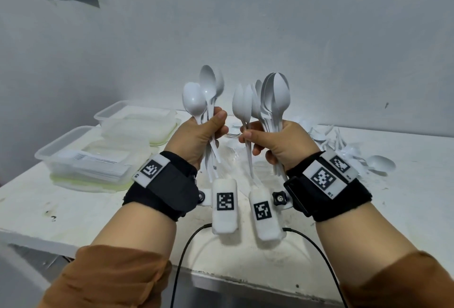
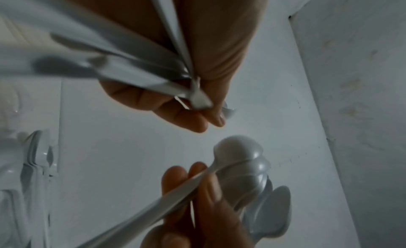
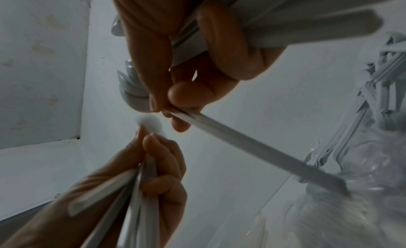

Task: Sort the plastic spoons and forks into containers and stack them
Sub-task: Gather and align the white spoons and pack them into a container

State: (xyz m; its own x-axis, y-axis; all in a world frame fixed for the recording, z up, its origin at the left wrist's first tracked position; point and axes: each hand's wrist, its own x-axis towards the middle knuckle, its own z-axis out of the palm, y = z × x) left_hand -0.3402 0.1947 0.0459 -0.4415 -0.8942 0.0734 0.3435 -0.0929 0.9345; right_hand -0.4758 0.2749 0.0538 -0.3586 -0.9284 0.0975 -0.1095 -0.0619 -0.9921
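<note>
While both hands hover above the white bench point(image 1: 73, 211), the left hand point(image 1: 196, 135) curls its fingers round a small bunch of white plastic spoons point(image 1: 204, 93), bowls up, and the right hand point(image 1: 277, 140) clasps a larger nested bunch of white plastic spoons point(image 1: 272, 96), its thumb and forefinger pinching one separate spoon point(image 1: 242, 103) by the handle. These look light, stiff and slick, so they likely slip or fan out; gripping mid-handle with bowls nested seems safest. Clear rectangular plastic containers point(image 1: 81, 157) wait at left, and a loose heap of white cutlery point(image 1: 344, 145) lies at right.
</note>
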